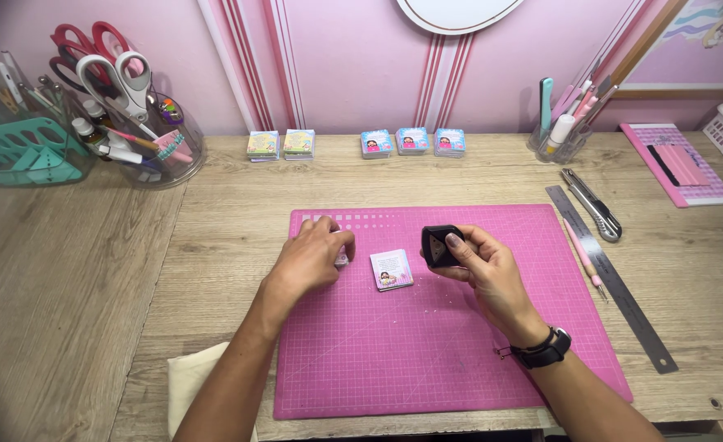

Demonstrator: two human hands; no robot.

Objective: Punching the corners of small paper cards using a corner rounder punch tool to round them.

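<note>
My right hand [486, 270] holds a small black corner punch [438, 245] above the pink cutting mat [427, 360]. My left hand [311, 258] rests on the mat with its fingers curled over a small stack of cards [342, 258], mostly hidden beneath them. Between the two hands lies a small square stack of printed cards [392, 269] with a pink border, flat on the mat and touched by neither hand. A black watch is on my right wrist.
Several card stacks [411, 141] line the back of the wooden desk. A steel ruler [615, 282], a utility knife [595, 209] and a pink pen lie right of the mat. Clear holders with scissors [120, 78] stand back left; a pen cup [560, 135] back right.
</note>
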